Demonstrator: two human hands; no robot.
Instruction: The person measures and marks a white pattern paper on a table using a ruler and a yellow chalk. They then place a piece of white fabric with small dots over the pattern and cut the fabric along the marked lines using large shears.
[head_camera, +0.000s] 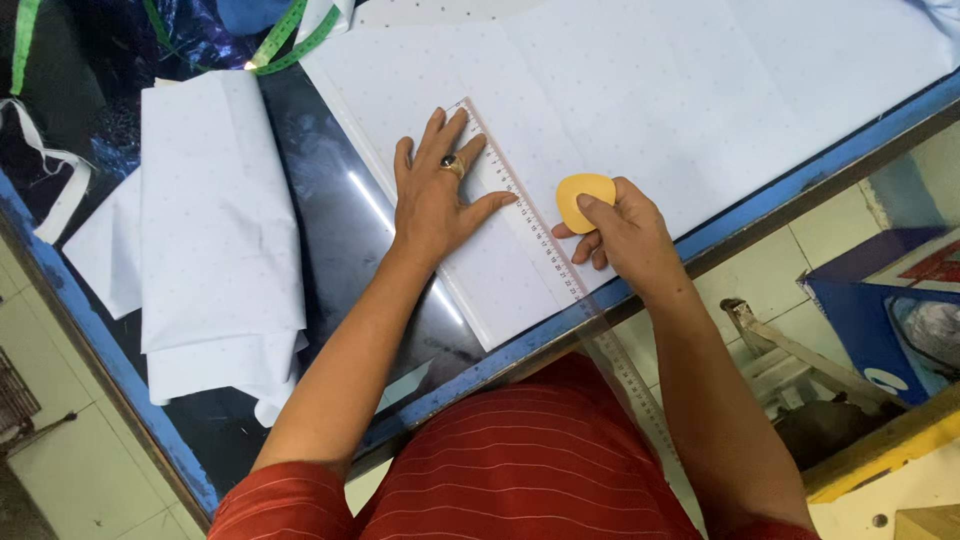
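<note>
A: What lies at the left of the frame?

B: A folded stack of white cloth, soft and faintly dotted, sits on the dark glossy tabletop, which has a blue-painted edge. A green measuring tape curls at the upper left.

A: And in the middle?

B: The left hand lies open and flat, fingers spread, pressing down a long clear plastic ruler. There is a ring on one finger. The ruler runs diagonally from the upper centre down past the table's edge toward the lower right. Under it is a broad sheet of white fabric, smooth, with fine dots and a few fold creases, spreading across the upper right.

A: The other hand?

B: Just right of the ruler, the right hand pinches a flat, rounded yellow chalk piece between thumb and fingertips, its edge close beside the ruler, over the fabric.

A: Anything further right?

B: Pale tiled floor and a blue box at the lower right.
</note>
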